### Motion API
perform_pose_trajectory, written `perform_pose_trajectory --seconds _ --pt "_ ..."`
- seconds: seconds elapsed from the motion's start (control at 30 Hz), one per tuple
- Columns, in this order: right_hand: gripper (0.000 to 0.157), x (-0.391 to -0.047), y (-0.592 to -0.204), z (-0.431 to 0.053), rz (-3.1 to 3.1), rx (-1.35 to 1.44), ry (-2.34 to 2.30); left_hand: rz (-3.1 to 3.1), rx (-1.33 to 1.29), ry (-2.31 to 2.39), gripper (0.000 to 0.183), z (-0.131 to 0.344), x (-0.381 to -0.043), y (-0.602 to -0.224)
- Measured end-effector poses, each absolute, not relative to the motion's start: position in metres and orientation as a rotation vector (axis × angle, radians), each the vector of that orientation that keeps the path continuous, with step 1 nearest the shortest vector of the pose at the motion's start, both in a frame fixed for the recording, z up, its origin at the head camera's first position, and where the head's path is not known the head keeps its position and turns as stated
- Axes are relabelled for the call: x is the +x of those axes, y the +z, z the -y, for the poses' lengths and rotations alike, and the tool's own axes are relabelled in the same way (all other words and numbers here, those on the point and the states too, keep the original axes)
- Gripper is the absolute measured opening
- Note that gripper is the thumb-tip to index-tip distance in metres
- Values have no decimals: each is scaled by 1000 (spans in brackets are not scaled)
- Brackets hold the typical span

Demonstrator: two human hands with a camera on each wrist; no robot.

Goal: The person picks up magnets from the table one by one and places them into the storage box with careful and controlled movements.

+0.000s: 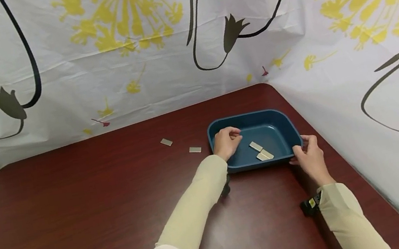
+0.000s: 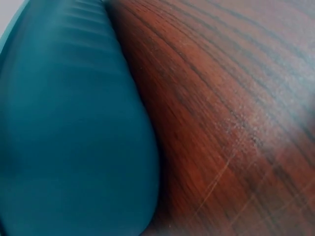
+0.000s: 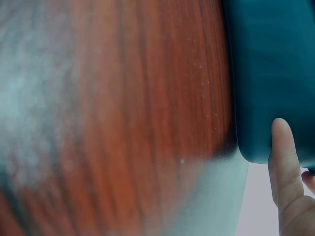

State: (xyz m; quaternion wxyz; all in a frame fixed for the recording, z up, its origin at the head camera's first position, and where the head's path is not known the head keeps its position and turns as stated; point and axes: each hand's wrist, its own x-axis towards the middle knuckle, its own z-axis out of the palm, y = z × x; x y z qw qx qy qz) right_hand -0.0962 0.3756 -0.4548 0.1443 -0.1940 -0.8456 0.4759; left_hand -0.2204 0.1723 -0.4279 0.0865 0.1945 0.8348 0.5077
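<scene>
A blue rectangular tray (image 1: 257,117) sits at the table's right side, with small flat metal-coloured rectangular pieces (image 1: 256,146) lying on its floor, some touching. My left hand (image 1: 228,142) is over the tray's left end, fingers bent; whether something is between the fingertips cannot be made out. The left wrist view has only the tray's outer wall (image 2: 83,123) and the tabletop. My right hand (image 1: 311,158) grips the tray's near right corner, thumb at the rim. In the right wrist view a finger (image 3: 285,157) lies against the tray's outside.
Two more flat rectangular pieces, one farther back (image 1: 166,142) and one nearer the tray (image 1: 195,149), lie on the dark red-brown wooden table (image 1: 98,203). White patterned cloth (image 1: 159,74) hangs behind the table and along its right edge.
</scene>
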Motion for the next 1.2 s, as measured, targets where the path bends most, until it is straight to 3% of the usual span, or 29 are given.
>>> perform_pose_trajectory --seconds 1.2 --pt "41 -95 -453 -373 2437 -579 1370 -2436 746 1661 25 -149 -212 -416"
